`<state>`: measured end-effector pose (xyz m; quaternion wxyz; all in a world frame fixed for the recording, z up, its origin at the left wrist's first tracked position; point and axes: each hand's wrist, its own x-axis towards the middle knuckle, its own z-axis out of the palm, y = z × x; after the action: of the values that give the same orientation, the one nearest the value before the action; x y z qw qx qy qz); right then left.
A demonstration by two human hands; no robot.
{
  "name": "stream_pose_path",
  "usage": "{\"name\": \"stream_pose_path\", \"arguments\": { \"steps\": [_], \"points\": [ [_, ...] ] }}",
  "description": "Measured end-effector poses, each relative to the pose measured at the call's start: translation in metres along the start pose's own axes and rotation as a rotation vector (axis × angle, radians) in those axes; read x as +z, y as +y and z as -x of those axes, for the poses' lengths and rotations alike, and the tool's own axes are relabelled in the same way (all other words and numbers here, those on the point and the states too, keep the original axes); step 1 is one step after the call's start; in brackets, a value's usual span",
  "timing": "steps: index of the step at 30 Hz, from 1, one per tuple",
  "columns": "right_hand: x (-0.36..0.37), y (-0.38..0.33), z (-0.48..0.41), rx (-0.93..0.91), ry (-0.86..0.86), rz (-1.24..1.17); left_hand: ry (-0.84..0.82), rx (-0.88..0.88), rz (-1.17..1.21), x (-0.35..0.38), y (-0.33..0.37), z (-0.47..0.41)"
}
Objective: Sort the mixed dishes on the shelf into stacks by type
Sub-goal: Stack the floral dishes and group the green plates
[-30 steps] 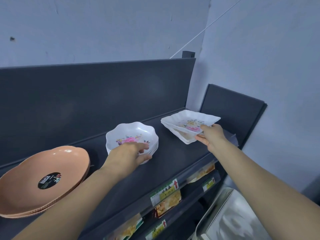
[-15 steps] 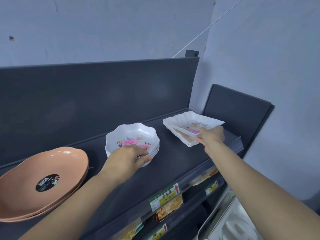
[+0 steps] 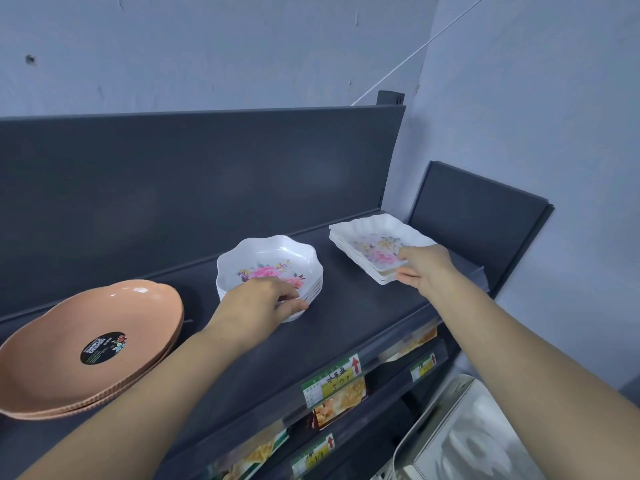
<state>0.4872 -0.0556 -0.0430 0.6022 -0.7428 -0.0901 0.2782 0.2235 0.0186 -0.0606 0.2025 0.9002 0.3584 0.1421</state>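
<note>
White melamine everywhere in the head view, lol. Three piles on the dark shelf (image 3: 346, 317): peach plates (image 3: 90, 341) far left, round floral bowls (image 3: 270, 261) in the middle, and rectangular trays (image 3: 367, 237) at the right end, just beside the side panel.

The left hand (image 3: 256, 299) is on the near rim of the bowls, fingers curled over the edge and thumb (image 3: 294, 308) pressed against the side of the stack, so it's gripping them. The right hand (image 3: 426, 268) pinches the near-right corner of the trays, thumb on top inside the dish and the other fingers tucked under. I can't tell how many trays it has.

Key thing for the next move, I reckon: each stack lies straight ahead of its own hand, and the two are well apart. The trays sit cornerwise, one corner pointing at the person, and the long axis seems to slant along the shelf, but I wouldn't swear to it. The bowls are round, so they have no real axis, and they open upward.
</note>
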Motion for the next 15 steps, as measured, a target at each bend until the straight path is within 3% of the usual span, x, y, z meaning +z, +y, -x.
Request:
{"name": "stream_pose_path", "arguments": {
  "steps": [4, 7, 10, 13, 15],
  "points": [
    [-0.003, 0.002, 0.008, -0.035, -0.010, 0.076, -0.002, 0.011, -0.016, 0.000, 0.000, 0.000],
    [-0.005, 0.005, 0.013, -0.294, 0.052, 0.456, 0.010, 0.014, -0.060, 0.000, 0.001, 0.002],
    [-0.002, 0.011, 0.018, -0.630, -0.036, 0.907, 0.034, 0.030, -0.109, -0.002, 0.003, 0.005],
    [0.002, 0.023, 0.016, -0.717, -0.097, 1.168, 0.047, 0.064, -0.180, -0.004, 0.002, 0.008],
    [0.002, 0.031, 0.013, -0.732, -0.056, 1.215, 0.053, 0.076, -0.223, -0.005, 0.000, 0.009]
  ]
}}
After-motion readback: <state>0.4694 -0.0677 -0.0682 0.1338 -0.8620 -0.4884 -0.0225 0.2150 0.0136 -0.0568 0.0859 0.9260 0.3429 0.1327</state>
